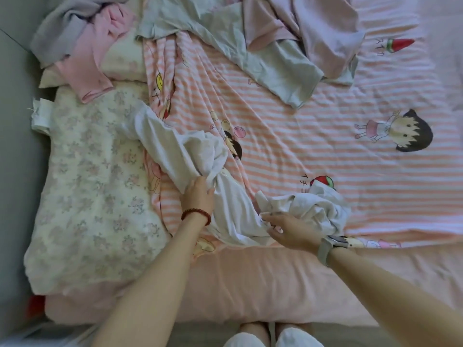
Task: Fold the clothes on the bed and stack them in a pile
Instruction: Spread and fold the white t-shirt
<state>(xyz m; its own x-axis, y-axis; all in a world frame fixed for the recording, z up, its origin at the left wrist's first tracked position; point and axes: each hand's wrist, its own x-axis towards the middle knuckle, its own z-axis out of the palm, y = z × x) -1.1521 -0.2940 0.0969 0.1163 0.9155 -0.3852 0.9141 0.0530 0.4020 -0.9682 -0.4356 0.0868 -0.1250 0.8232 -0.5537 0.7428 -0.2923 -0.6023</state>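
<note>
Here, in the head view, a crumpled white garment (225,196) lies twisted along the near side of the bed (250,284), on a pink striped cartoon sheet (325,146). The left hand (198,196) has its fingers curled into the cloth at the garment's bunched middle, so that grip is clenched on it. The right hand (290,230) pinches a fold at the garment's near edge, beside its rumpled right end. No folded pile shows yet, so the task looks to be at its start.

The cloth looks thin, soft and light; it will sag and slip out of shape, not hold a crease by itself. It would likely handle best taken at seams or corners, such as shoulders or hem, then shaken flat before any fold.

Farther back lie more unfolded clothes: a pale green garment (250,46), a lilac garment (313,26), a pink garment (90,71) and a grey garment (67,23). A floral quilt (87,184) lies at the left. No basket or other container is in view.
</note>
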